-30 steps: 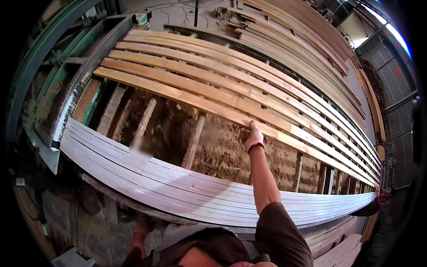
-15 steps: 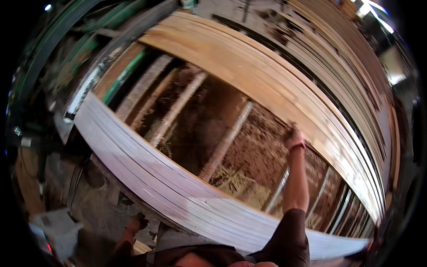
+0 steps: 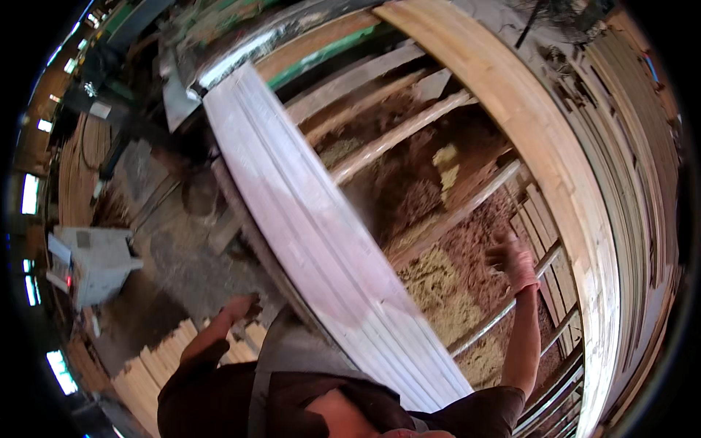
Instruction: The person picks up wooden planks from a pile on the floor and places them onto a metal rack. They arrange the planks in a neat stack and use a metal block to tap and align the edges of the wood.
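Note:
My right hand (image 3: 515, 261) is over the gap between two rows of boards, above sawdust and slats. Its fingers are somewhat blurred but look loosely spread, with nothing in them. A red band (image 3: 525, 283) circles that wrist. On the far side of the gap lies a long, pale yellow wood board (image 3: 544, 120), apart from the hand. Nearer to me runs a stack of whitish grooved boards (image 3: 292, 197), their middle tinted pink. My left hand (image 3: 241, 308) hangs at my left side, away from the boards, fingers loosely apart and holding nothing I can see.
Metal rollers (image 3: 467, 212) cross the gap over heaped sawdust (image 3: 438, 292). Long planks (image 3: 621, 146) are stacked at the far right. A grey box-like machine (image 3: 98, 263) stands at the left. Cut wood pieces (image 3: 157, 369) lie near my left arm.
The view has swung round, so the boards slant more steeply. My right hand has come off the far yellow board's edge into the gap. My left hand remains at my side.

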